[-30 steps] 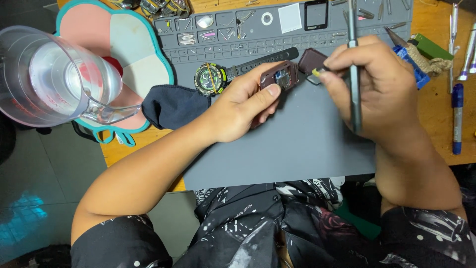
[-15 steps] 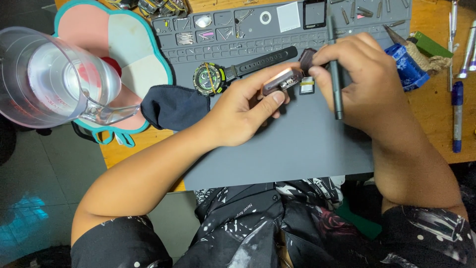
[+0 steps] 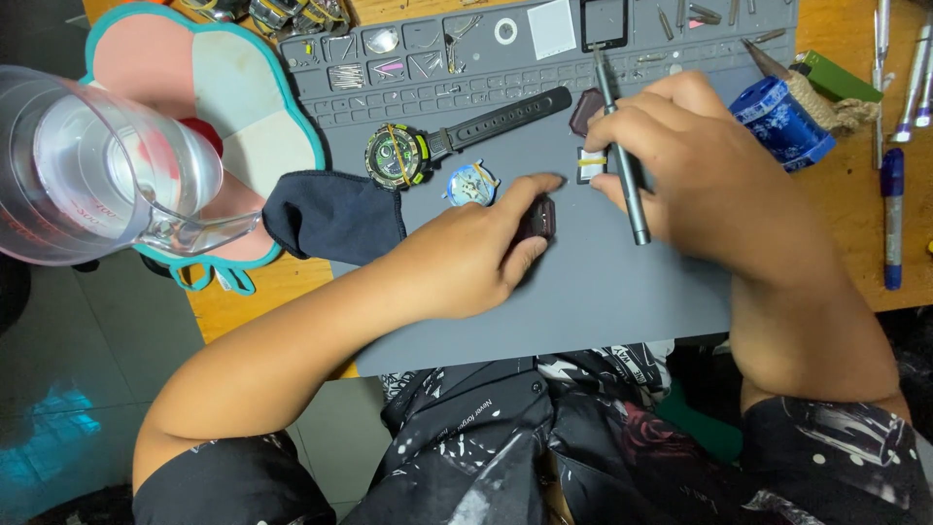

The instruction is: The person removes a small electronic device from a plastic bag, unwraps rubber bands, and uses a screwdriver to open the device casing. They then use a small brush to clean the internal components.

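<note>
My left hand (image 3: 466, 258) rests on the grey work mat (image 3: 583, 301) and pinches a small dark watch case (image 3: 540, 218) between thumb and fingers. My right hand (image 3: 709, 180) holds a slim dark screwdriver (image 3: 622, 160), tip pointing away from me, and touches a small white part with a yellow stripe (image 3: 589, 163) on the mat. A dark brownish strap piece (image 3: 586, 109) lies just beyond it. A small blue round watch module (image 3: 472, 183) sits left of my left fingers. A black and green watch with a black strap (image 3: 403, 156) lies further left.
A clear measuring jug (image 3: 107, 165) stands on a pink and teal mat (image 3: 194, 78) at left. A dark cloth (image 3: 335, 216) lies by the mat's left edge. The mat's far compartments (image 3: 437, 58) hold small parts. A blue roll (image 3: 782, 122) and pens (image 3: 891, 214) lie at right.
My left hand has lowered the watch case from mid-air down to the mat. My right hand turned the screwdriver upright and moved onto the small white part. The blue module is now uncovered.
</note>
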